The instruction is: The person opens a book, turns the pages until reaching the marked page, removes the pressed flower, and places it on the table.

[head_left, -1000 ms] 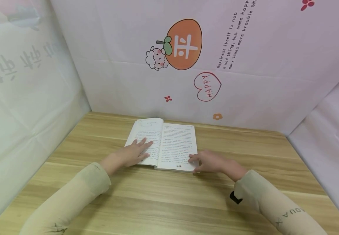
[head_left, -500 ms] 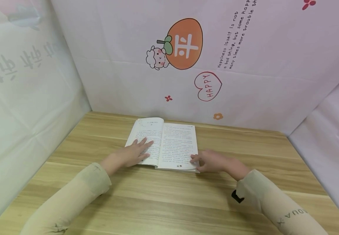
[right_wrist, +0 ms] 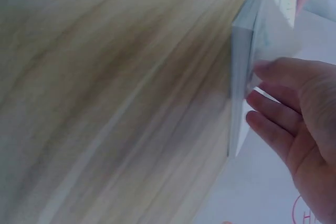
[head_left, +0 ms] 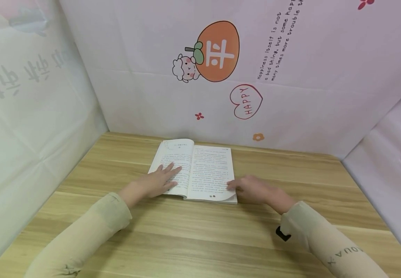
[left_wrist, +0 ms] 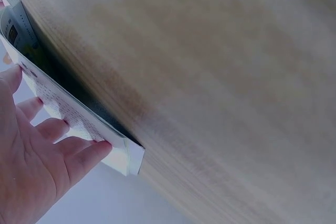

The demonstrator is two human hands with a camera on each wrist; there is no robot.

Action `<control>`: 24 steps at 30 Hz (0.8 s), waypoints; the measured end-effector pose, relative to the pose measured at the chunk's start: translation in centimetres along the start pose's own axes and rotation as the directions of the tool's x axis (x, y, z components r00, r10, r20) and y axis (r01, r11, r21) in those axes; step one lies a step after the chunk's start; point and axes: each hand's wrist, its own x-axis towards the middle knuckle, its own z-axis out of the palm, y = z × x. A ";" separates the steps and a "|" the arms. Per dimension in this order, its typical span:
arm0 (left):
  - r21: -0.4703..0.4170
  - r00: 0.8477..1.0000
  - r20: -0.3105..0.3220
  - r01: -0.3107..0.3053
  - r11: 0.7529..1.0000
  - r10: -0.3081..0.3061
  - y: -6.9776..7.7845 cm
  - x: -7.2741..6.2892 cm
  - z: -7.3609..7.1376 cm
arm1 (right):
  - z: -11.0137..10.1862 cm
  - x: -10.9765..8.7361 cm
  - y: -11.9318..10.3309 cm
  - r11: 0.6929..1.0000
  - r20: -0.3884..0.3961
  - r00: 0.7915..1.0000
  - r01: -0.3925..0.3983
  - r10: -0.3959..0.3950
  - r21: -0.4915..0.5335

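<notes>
An open paperback book (head_left: 210, 164) with printed pages lies flat near the back of the table. My left hand (head_left: 156, 181) rests on its left page, fingers spread and fairly straight. At the book's lower right corner, my right hand (head_left: 254, 189) pinches the edge of a page (right_wrist: 273, 32) between thumb and fingers. That page's corner curls up off the stack below. In the head view the right thumb is hidden under the page; the right wrist view shows the thumb (right_wrist: 281, 72) at the page edge. The left wrist view shows the left fingertips (left_wrist: 97, 150) pressing on the print.
The wooden table (head_left: 186, 239) has a pale wall covering (head_left: 134, 88) behind it, printed with cartoons and text. More white sheeting (head_left: 30, 135) hangs at the left, and also at the right. A black band (head_left: 283, 233) shows at the right sleeve.
My right hand has shifted slightly right, and its thumb has slipped under the page. The page's lower right corner has lifted and curled. My left hand has stayed in place.
</notes>
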 end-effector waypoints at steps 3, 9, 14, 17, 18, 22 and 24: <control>-0.006 1.000 0.004 0.002 1.000 -0.002 0.0 -0.1 0.0 | 0.3 0.2 0.2 0.999 -0.037 0.999 -0.010 0.009 -0.035; -0.007 1.000 0.003 0.004 1.000 -0.004 -0.1 -0.1 0.0 | 0.5 0.6 0.6 0.997 -0.107 0.994 -0.011 0.003 -0.075; -0.004 1.000 0.005 0.006 1.000 -0.006 0.0 0.0 0.1 | 0.6 0.8 0.7 0.996 -0.160 0.987 -0.034 0.020 -0.081; -0.008 1.000 0.003 0.005 1.000 -0.005 0.0 0.0 0.0 | 0.6 0.9 0.4 0.995 -0.188 0.979 -0.087 0.075 -0.057; -0.008 1.000 0.004 0.006 1.000 -0.006 0.0 0.0 0.0 | 0.6 0.9 0.3 0.993 -0.195 0.976 -0.109 0.097 -0.050; -0.009 1.000 0.002 0.009 1.000 -0.009 0.1 0.0 0.0 | 0.7 1.3 -0.1 0.981 -0.216 0.959 -0.195 0.186 -0.020; -0.006 1.000 0.003 0.009 1.000 -0.009 0.0 -0.1 0.1 | 0.7 1.4 -0.3 0.973 -0.233 0.948 -0.229 0.218 -0.020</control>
